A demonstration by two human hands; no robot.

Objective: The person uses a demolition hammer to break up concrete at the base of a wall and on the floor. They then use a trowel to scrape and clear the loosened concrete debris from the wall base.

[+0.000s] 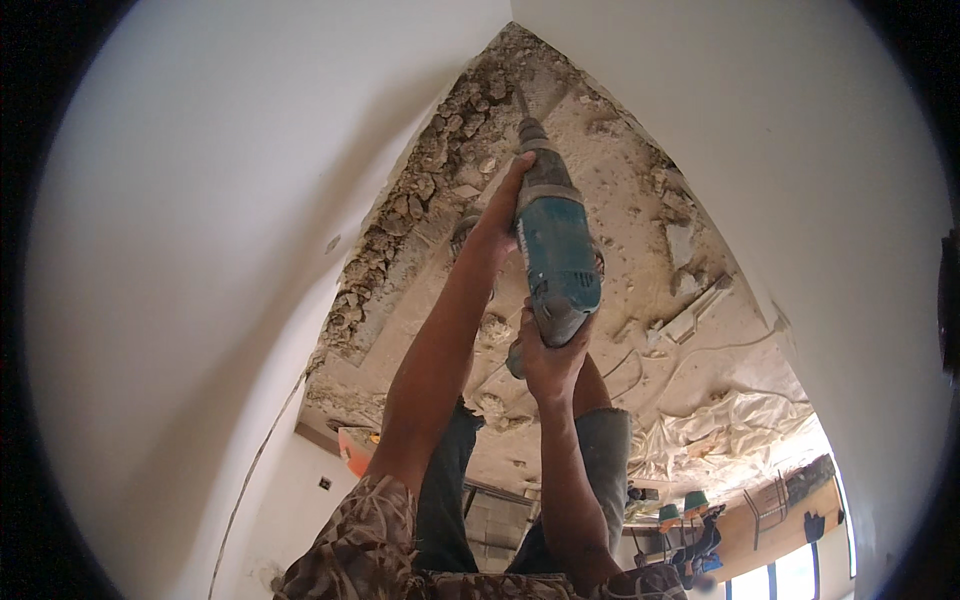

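Observation:
I hold a teal and grey hammer drill [558, 238] in both hands, with its long bit [522, 102] pointing away toward the far corner of the floor. My left hand [503, 215] is closed around the dark front collar behind the chuck. Lower down, my right hand [552, 368] grips the rear handle, its fingers partly hidden by the drill's body. The bit's tip lies over the rough floor [610, 200] near broken rubble [410, 190]; whether it touches the surface I cannot tell.
White walls [200, 200] meet at the far corner. Rubble lines the left wall's foot. At right lie broken pieces [692, 312], a thin cable [715, 348] and crumpled plastic sheeting [715, 430]. My jeans-clad legs [602, 460] are below, with stools [695, 503] behind.

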